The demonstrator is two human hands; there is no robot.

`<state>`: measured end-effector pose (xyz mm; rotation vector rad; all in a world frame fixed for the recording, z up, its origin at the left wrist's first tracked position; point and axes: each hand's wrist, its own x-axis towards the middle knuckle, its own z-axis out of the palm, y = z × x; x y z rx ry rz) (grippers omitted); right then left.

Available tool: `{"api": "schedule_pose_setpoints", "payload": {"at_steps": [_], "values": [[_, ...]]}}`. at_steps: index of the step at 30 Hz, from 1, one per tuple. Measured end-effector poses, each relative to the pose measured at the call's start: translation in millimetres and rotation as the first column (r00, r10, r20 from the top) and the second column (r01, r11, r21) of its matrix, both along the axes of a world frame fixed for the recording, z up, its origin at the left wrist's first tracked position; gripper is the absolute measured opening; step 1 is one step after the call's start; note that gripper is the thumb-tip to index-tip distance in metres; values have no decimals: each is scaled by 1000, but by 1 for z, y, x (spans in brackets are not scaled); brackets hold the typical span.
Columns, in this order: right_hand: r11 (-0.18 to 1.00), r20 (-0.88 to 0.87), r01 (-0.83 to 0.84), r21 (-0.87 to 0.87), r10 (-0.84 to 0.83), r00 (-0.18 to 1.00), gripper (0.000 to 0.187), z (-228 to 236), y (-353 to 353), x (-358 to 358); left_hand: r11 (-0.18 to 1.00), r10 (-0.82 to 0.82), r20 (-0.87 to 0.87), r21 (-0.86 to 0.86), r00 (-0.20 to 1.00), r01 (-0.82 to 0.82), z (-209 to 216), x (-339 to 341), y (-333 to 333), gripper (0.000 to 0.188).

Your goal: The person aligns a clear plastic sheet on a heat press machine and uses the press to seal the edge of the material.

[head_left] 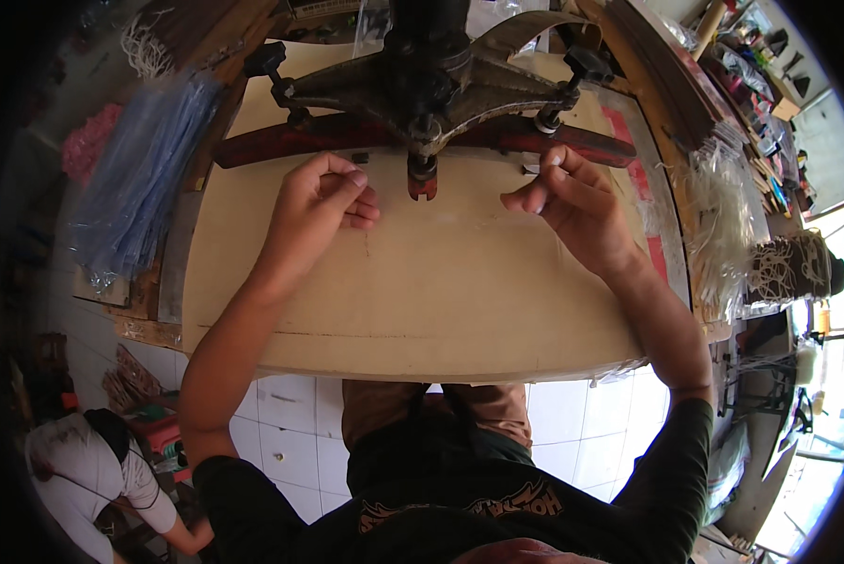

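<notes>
Both my hands are over the tan board (422,320) covering the bench, in front of a heavy press (436,122). On the left, my left hand (323,193) pinches thumb against forefinger, the other fingers curled loosely. My right hand (582,202) mirrors it at the right, thumb and finger together. Faint glints between the hands could be clear film, but I cannot make out what either pinch holds. Just beyond my fingers runs the press's dark red bar (290,143). A forked red metal end (422,186) points down between my hands.
Clear bluish plastic sleeves (145,179) lie at the left beside a pink bundle (91,141). More clear plastic (723,216) hangs along the right edge, near a roll of cord (793,266). Black knobs (265,59) top the press arms. Another person (84,470) bends low at lower left.
</notes>
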<state>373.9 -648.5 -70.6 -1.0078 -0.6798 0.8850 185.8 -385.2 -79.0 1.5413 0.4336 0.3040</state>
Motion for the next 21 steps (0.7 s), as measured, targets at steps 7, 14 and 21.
{"api": "schedule_pose_setpoints", "payload": {"at_steps": [7,14,21], "values": [[978,-219,12,209,35,975,9,5,-4,-2,911,-47,233,-388,971,138,7,-10,7,13],[984,-299,78,158,-28,954,9,1,-1,-5,762,-19,470,-564,882,317,-14,-3,2,10],[991,-227,85,100,-60,972,5,-6,0,-6,755,-82,479,-542,874,369,-21,-1,0,11]]}}
